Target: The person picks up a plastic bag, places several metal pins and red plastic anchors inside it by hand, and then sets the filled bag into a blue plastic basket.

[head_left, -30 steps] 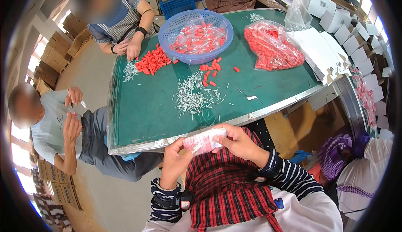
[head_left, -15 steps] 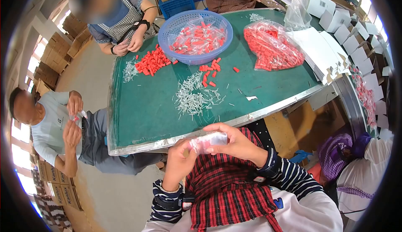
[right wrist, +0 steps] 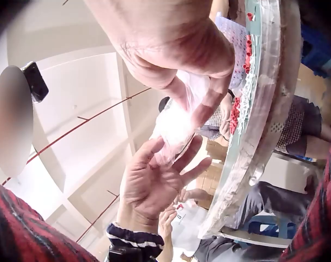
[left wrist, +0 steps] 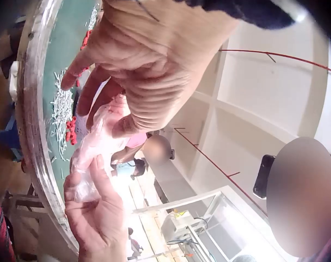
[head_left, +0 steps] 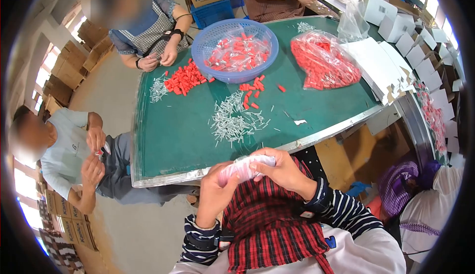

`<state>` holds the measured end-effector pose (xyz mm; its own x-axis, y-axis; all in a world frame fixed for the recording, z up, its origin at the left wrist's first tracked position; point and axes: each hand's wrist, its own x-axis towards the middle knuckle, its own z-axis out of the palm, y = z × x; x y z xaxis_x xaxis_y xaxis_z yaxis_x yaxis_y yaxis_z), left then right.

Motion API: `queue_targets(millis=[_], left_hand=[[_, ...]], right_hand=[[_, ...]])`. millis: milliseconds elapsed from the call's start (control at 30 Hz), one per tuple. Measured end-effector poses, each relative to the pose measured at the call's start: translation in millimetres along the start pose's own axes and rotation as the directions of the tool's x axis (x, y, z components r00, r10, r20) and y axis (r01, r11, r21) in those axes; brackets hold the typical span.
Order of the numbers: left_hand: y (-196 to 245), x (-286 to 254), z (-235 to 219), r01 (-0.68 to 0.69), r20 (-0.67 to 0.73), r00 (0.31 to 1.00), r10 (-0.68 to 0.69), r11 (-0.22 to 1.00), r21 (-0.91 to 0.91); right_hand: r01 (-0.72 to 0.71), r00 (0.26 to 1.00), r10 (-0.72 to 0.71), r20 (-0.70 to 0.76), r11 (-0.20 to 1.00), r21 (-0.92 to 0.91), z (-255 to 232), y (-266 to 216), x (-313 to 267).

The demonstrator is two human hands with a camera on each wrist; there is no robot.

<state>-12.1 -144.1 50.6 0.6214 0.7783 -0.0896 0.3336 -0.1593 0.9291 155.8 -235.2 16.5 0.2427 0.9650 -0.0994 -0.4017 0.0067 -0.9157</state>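
A small clear plastic bag (head_left: 246,166) is pinched between the fingers of the left hand (head_left: 213,193) and the right hand (head_left: 282,171), just before the table (head_left: 168,135) edge.

The near strip of the surface (head_left: 173,145), between its metal edge and the pins (head_left: 232,120), lies bare and gives the hands (head_left: 247,175) room to pass forward. Beyond the pins, loose red caps (head_left: 250,96), the basket (head_left: 235,49) and the bag (head_left: 324,61) block the far half. Paper sheets (head_left: 376,64) crowd the right edge, which seems to leave little room there.
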Motion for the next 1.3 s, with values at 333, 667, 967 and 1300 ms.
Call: queue_targets(millis=[333, 667, 967, 1300], left_hand=[[-5.1, 5.8, 4.9, -0.236, -0.032, 0.969, 0.244, 0.957, 0.168], [-19.5, 13.0, -12.4, -0.055, -0.154, 0.988, 0.003, 0.941, -0.333], [-45.6, 19.8, -56.9, -0.121, -0.26, 0.966, -0.016, 0.858, -0.5], [-81.6, -2.8, -70.2, -0.05, -0.241, 0.969, -0.064, 0.896, -0.441]], right_hand=[[-0.008, 0.999, 0.012, 0.037, 0.993, -0.114, 12.7, -5.5, 11.1], [-0.061, 0.998, 0.058, -0.036, 0.996, -0.066, 19.3, -3.6, 34.6], [-0.186, 0.975, 0.201, -0.092, 0.971, 0.147, 21.1, -9.5, 113.9], [-0.214, 0.964, 0.254, -0.085, 0.92, 0.328, 39.7, 0.3, 270.2]])
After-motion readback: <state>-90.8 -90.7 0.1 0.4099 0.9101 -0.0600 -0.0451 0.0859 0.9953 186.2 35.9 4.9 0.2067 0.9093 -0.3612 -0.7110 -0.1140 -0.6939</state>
